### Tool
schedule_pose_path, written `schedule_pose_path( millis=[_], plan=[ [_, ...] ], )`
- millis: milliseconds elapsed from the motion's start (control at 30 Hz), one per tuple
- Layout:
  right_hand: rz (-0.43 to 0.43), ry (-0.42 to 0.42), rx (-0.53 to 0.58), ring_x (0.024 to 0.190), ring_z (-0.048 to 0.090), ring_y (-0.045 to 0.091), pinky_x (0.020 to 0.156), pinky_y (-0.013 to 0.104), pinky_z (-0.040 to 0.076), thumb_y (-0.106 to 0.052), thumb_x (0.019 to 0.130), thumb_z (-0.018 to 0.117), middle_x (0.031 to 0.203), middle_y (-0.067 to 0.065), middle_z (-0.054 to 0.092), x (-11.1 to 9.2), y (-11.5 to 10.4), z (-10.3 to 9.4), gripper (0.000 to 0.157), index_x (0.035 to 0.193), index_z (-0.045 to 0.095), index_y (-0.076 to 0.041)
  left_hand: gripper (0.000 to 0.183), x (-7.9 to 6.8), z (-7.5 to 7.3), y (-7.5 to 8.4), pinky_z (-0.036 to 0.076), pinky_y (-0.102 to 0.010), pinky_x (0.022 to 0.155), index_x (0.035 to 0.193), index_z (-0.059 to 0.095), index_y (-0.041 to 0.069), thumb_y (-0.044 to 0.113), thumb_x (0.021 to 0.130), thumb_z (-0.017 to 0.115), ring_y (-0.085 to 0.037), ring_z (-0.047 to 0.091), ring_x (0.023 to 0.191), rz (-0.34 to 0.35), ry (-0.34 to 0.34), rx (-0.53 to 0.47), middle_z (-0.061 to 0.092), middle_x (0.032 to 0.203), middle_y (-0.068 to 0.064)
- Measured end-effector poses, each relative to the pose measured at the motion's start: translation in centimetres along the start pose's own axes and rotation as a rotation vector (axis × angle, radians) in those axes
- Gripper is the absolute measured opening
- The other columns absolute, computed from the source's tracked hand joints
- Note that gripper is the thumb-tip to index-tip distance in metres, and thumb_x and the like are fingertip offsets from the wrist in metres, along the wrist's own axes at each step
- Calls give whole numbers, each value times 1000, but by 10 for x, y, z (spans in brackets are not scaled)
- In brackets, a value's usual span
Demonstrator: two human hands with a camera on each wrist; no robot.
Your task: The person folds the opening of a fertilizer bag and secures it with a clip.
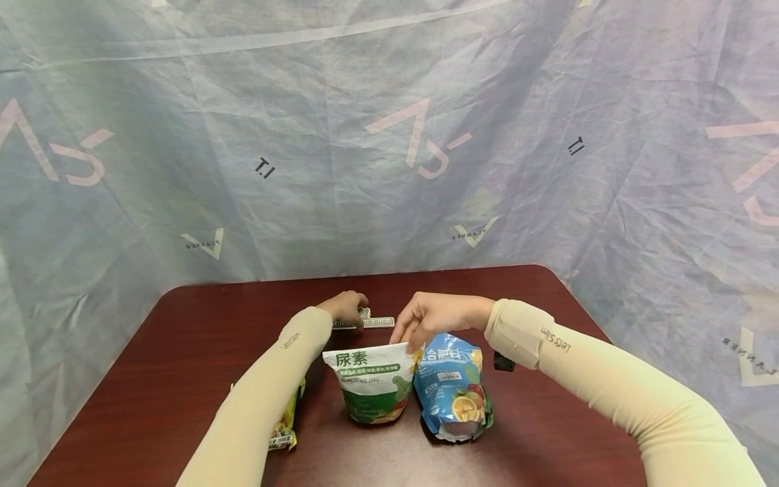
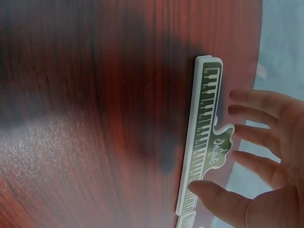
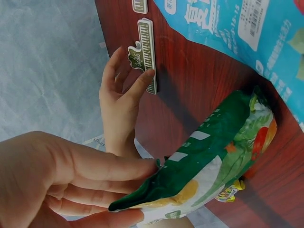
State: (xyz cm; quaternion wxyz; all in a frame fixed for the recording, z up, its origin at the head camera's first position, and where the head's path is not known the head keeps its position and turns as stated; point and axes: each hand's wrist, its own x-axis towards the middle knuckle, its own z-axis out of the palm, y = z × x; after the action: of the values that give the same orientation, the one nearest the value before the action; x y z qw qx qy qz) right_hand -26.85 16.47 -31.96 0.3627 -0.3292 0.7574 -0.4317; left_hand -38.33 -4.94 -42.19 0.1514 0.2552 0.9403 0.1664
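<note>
At the back of the table, my left hand reaches over a clip printed with piano keys and a "Music" label. In the left wrist view its thumb tip overlaps the keyed strip, while the other fingers spread beside the shaped handle. My right hand pinches the top corner of a white and green bag between thumb and fingers. That bag stands upright in the middle, its top edge pressed flat. In the right wrist view, the bag's folded side runs away from the fingers.
A blue bag with fruit pictures stands right of the white and green one. A yellow packet lies partly behind the left sleeve. Another piano-key clip lies beside the first. Grey cloth hangs behind the dark red table.
</note>
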Motion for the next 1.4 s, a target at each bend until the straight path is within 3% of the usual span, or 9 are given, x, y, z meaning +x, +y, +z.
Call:
schedule_pose_path(
  millis=[133,333,500,700,967,1233,1400],
  plan=[
    [5,7,-1,88,65,27,75,39,52,5,79,66,93,13,69,0,0,0,25,102,70,-5,57,2,2,4,43,-41,89,127,50,-2,7,75,71,-29,50,111,8,-25,36,53,121,-17],
    [7,4,-6,89,65,26,76,39,52,5,80,66,94,13,69,-1,-2,1,25,102,70,-5,42,2,5,9,45,-38,78,117,57,-1,8,78,70,-24,53,94,10,-51,138,57,105,-12],
    [8,8,-12,88,65,26,75,39,52,5,80,65,93,13,69,-1,-4,1,25,102,70,-5,29,3,8,12,46,-38,71,107,62,4,8,80,69,-24,53,90,-30,-30,192,55,101,-10],
    [6,24,-29,86,65,26,72,38,53,3,79,66,92,12,69,0,-3,1,23,100,71,-6,18,11,15,10,48,-42,69,92,64,11,19,78,72,-26,56,91,-74,22,271,56,103,-10],
    [15,41,-30,84,65,25,71,38,53,4,77,67,90,12,69,2,-4,1,23,97,72,-6,17,14,15,13,49,-40,64,86,65,11,16,75,76,-23,58,78,-83,32,254,58,83,-4],
    [27,42,-43,83,65,25,68,36,53,3,77,68,90,11,69,2,-3,0,23,97,72,-8,18,6,13,18,49,-41,64,81,64,9,16,73,78,-27,57,80,-77,54,259,49,115,-19],
    [33,44,-43,83,65,25,66,35,52,2,77,68,90,10,69,2,-3,1,23,97,72,-8,19,5,13,17,47,-35,60,84,65,6,14,72,79,-23,55,73,-57,58,240,46,114,-20]
  ],
)
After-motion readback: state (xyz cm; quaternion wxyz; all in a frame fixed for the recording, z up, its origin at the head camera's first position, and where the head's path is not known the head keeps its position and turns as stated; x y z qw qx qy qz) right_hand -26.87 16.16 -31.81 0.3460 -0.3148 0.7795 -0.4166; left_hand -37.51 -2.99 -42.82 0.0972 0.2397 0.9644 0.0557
